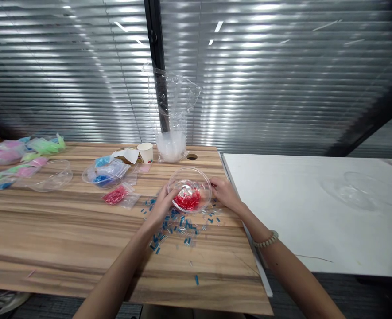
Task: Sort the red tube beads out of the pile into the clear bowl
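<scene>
A clear round plastic bowl (203, 198) holds a heap of short red tube beads (187, 201) and tilts slightly toward me. My left hand (164, 201) grips the bowl's left side, its thumb over the rim. At the bowl's right edge is my right hand (225, 191), fingers curled together close against the rim; what they pinch, if anything, is hidden. Blue tube beads (182, 226) and clear ones lie scattered on the wooden table below and around the bowl. Left of my left hand lies a small zip bag of red beads (115, 195).
Behind stand a bagged stack of clear bowls (171, 146) and a paper cup (145, 153). To the left are a bowl with bead bags (104, 172), another clear bowl (58, 175) and coloured bags (8, 151). A white table (282, 212) adjoins on the right, bearing clear plastic pieces (348, 195).
</scene>
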Tool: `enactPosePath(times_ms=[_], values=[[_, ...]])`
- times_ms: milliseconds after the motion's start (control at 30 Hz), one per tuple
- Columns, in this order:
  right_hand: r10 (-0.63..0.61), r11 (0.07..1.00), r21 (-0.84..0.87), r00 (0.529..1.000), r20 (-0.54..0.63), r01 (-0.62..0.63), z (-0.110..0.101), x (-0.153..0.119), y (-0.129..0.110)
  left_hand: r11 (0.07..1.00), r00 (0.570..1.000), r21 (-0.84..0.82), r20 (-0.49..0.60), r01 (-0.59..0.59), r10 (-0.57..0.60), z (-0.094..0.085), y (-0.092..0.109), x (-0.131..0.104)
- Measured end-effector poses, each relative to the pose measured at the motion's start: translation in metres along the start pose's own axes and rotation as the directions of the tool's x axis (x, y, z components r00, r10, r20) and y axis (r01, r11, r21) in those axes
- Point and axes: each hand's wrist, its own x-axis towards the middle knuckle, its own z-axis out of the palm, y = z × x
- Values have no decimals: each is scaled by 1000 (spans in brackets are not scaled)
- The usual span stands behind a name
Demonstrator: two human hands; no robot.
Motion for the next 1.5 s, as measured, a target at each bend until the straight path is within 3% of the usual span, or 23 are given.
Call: enactPosePath(times_ms=[600,1500], values=[[-13,999,-43,1000,12,13,2,0,3,997,999,66,-22,-38,40,-2,-7,3],[-12,1000,-12,998,54,12,0,-2,-3,995,995,41,60,-86,84,-2,-7,1]])
